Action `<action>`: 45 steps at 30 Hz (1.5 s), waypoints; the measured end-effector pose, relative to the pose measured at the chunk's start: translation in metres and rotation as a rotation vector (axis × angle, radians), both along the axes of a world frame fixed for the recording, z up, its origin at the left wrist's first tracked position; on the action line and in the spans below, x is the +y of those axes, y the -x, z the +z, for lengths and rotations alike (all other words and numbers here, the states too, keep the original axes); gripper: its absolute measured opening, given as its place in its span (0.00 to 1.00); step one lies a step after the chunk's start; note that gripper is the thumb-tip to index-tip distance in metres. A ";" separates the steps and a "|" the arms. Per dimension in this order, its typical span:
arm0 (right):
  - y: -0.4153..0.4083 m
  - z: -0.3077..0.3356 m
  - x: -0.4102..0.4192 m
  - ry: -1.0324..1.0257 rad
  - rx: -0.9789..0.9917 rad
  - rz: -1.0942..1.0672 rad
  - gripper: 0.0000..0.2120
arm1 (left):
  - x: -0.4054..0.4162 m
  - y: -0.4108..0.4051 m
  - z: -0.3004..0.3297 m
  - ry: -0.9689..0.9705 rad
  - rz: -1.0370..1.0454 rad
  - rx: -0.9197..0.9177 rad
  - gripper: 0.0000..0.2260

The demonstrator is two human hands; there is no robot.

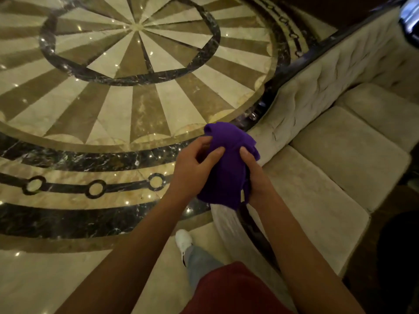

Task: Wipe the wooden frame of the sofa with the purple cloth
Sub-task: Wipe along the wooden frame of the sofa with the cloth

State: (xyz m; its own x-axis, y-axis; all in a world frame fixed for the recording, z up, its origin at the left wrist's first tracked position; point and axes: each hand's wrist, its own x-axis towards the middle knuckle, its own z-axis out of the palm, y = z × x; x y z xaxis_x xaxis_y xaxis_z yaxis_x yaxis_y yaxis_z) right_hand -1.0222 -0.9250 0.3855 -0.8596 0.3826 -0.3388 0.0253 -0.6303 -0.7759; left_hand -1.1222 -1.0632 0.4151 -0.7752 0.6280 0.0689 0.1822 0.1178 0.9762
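Both hands hold a bunched purple cloth (229, 168) in the air near the middle of the view. My left hand (195, 168) grips its left side with the thumb pressed into the fabric. My right hand (256, 177) clasps its right side. The cloth hangs just above the top edge of a cream tufted sofa (328, 137) that runs from lower centre to upper right. The sofa's dark wooden frame (292, 64) follows the top of the backrest, and a lower stretch of it (254, 225) shows below my right wrist. The cloth does not visibly touch the frame.
A polished marble floor (113, 98) with a dark-ringed sunburst pattern fills the left and top. My white shoe (183, 241) and grey trouser leg stand on it beside the sofa's back. Cream seat cushions (353, 155) lie at right. A shiny object (410, 17) sits at the top right corner.
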 end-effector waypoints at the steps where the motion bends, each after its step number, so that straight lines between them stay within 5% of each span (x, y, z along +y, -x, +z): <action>1: 0.019 -0.004 0.007 0.022 0.018 0.031 0.43 | 0.009 0.020 0.001 0.023 -0.009 0.008 0.11; 8: 0.149 0.001 0.067 -0.081 -0.109 -0.040 0.36 | 0.076 0.164 0.012 0.243 -0.040 0.409 0.16; 16: 0.255 0.006 0.147 -0.190 -0.278 -0.478 0.25 | 0.183 0.289 -0.013 0.240 -0.153 0.321 0.18; 21: 0.315 0.004 0.214 -0.100 -0.341 -0.774 0.32 | 0.252 0.393 -0.042 0.217 -0.367 0.185 0.12; 27: 0.373 0.026 0.279 -0.070 -0.431 -1.020 0.26 | 0.363 0.514 -0.025 0.146 -0.552 0.218 0.23; 38: 0.397 0.025 0.390 -0.143 -0.550 -1.253 0.24 | 0.596 0.556 -0.014 0.074 -0.818 0.448 0.22; 45: 0.409 0.006 0.542 -0.206 -0.572 -1.256 0.22 | 0.759 0.577 -0.020 0.189 -0.974 0.626 0.22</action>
State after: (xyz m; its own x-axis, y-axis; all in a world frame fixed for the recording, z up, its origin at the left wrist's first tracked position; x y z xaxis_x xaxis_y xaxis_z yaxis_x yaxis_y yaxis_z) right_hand -1.4309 -0.3831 0.3912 0.3285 0.8707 -0.3660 -0.1239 -0.3444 -0.9306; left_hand -1.6994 -0.3040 0.3949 0.1742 0.9786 0.1097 0.7180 -0.2024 0.6659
